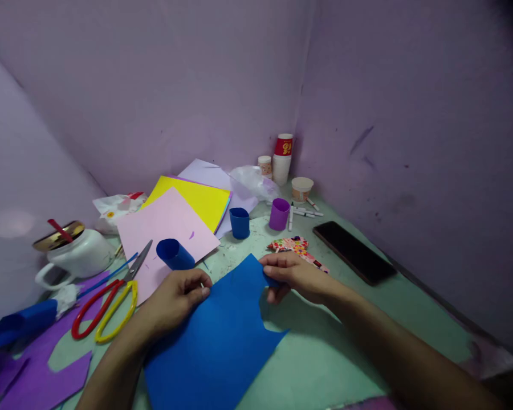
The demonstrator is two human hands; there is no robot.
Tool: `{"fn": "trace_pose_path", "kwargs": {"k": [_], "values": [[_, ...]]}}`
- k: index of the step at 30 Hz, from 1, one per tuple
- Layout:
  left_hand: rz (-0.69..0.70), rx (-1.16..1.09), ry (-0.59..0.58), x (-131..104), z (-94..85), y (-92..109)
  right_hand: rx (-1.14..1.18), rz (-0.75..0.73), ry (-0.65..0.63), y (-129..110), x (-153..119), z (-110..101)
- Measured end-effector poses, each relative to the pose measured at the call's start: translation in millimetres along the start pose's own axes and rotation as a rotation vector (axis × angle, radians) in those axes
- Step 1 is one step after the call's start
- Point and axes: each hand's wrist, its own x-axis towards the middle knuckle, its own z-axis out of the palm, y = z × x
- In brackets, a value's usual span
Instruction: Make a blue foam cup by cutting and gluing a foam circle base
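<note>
A large sheet of blue paper (pixel 214 347) with a curved notch cut from its right side lies slanted before me. My left hand (pixel 175 299) grips its upper left edge between thumb and fingers. On the right, my right hand (pixel 297 276) pinches the sheet beside the notch, near the top corner; part of the paper there is hidden by the fingers. Just beyond my left hand is a rolled blue paper tube (pixel 177 255). Scissors (pixel 131 272) with one red and one yellow handle rest left of my left arm. A floral-patterned item (pixel 293 245) lies behind my right hand.
Cut purple paper (pixel 38 370), another blue tube (pixel 29 322) and a white mug (pixel 83 253) are at left. Pink (pixel 162 222) and yellow sheets (pixel 192 199) lie behind. Farther back stand a short blue tube (pixel 240 224), a purple tube (pixel 279 214) and paper cups (pixel 281 168). A phone (pixel 353 250) lies right.
</note>
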Motion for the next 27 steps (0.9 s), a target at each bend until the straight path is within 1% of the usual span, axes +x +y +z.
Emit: {"fn": "trace_pose_path", "kwargs": {"k": [3, 6, 9, 10, 11, 12, 13, 15, 16, 17, 18, 19, 21, 22, 23, 25, 26, 27], "values": [[-0.018, 0.003, -0.022, 2.1, 2.1, -6.8, 0.023, 0.032, -0.023, 9.2, 5.3, 2.6], [-0.027, 0.025, -0.038, 4.6, 5.4, -10.7, 0.009, 0.090, -0.025, 11.9, 4.7, 5.5], [-0.043, 0.059, -0.053, 2.1, 3.3, -10.9, -0.119, 0.185, 0.025, 9.7, 3.1, 9.6], [-0.058, 0.079, -0.031, -0.5, 0.3, -10.8, -0.169, 0.213, 0.047, 9.6, 2.8, 10.8], [-0.083, 0.100, 0.027, -3.8, -3.9, -11.1, -0.212, 0.236, 0.069, 10.3, 2.8, 11.7], [-0.116, 0.111, 0.140, -7.6, -9.2, -12.0, -0.245, 0.249, 0.090, 11.7, 2.8, 12.1], [-0.154, 0.112, 0.312, -11.5, -15.1, -13.4, -0.270, 0.250, 0.108, 13.6, 2.8, 12.1], [-0.239, 0.089, 0.751, -17.8, -27.4, -18.1, -0.319, 0.229, 0.134, 17.6, 2.7, 10.6], [-0.271, 0.080, 0.939, -19.7, -33.0, -20.8, -0.346, 0.211, 0.144, 19.0, 2.4, 9.3], [-0.296, 0.083, 1.053, -20.6, -37.7, -23.4, -0.370, 0.193, 0.150, 19.8, 1.9, 7.7], [-0.313, 0.093, 1.103, -21.0, -41.5, -25.6, -0.397, 0.172, 0.156, 20.0, 1.3, 6.0], [-0.323, 0.110, 1.093, -21.2, -44.4, -27.3, -0.430, 0.150, 0.163, 19.7, 0.5, 4.2], [-0.333, 0.121, 1.034, -23.7, -48.8, -29.7, -0.490, 0.116, 0.180, 18.8, -0.8, 0.6], [-0.343, 0.117, 1.044, -26.9, -50.8, -30.9, -0.501, 0.111, 0.188, 18.7, -1.2, -1.0], [-0.359, 0.117, 1.087, -31.8, -53.0, -32.5, -0.490, 0.115, 0.196, 19.0, -1.1, -2.6], [-0.418, 0.146, 1.194, -45.0, -58.3, -37.9, -0.394, 0.150, 0.216, 20.8, 0.3, -4.9], [-0.457, 0.173, 1.212, -52.2, -61.1, -41.6, -0.334, 0.168, 0.230, 21.8, 1.4, -5.4], [-0.499, 0.208, 1.186, -58.6, -63.7, -46.2, -0.279, 0.181, 0.242, 22.8, 2.6, -5.2]]}}
